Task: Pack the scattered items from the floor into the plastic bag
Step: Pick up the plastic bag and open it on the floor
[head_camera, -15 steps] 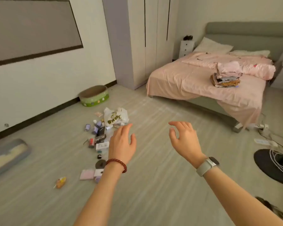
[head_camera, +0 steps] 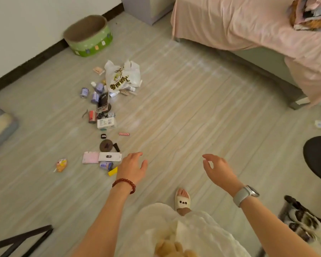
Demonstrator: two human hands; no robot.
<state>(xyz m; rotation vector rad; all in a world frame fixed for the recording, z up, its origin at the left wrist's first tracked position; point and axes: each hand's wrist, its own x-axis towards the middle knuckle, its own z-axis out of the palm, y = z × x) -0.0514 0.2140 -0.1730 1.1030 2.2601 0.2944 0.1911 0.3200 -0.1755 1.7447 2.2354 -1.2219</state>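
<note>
The white plastic bag (head_camera: 123, 76) with yellow print lies crumpled on the wooden floor (head_camera: 183, 108), well ahead of both hands and to their left, at the far end of a line of scattered items. That line runs from the bag back toward the left hand (head_camera: 132, 167): small purple-labelled bottles (head_camera: 95, 91), a black box (head_camera: 103, 101), a red can (head_camera: 92, 116), a white carton (head_camera: 106, 123), a round dark disc (head_camera: 106, 145), a pink flat pack (head_camera: 90, 157), a white flat box (head_camera: 109, 157) and a yellow piece (head_camera: 113, 171). A small orange packet (head_camera: 61, 165) lies apart, further left, and a thin pink strip (head_camera: 124, 134) lies just right of the line.

The left hand hangs above the floor just beside the white flat box and the yellow piece, fingers spread and relaxed, holding nothing; a red bead bracelet (head_camera: 124, 184) circles its wrist. The right hand (head_camera: 219, 169) hangs well to the right of the items, fingers loosely curved with thumb and forefinger apart, also holding nothing; a watch (head_camera: 246, 194) sits on its wrist.

A green round cat bed (head_camera: 90, 41) stands by the wall beyond the bag. A bed with a pink sheet (head_camera: 248, 28) fills the upper right. A foot in a white slipper (head_camera: 182, 200) stands on the floor between the arms.
</note>
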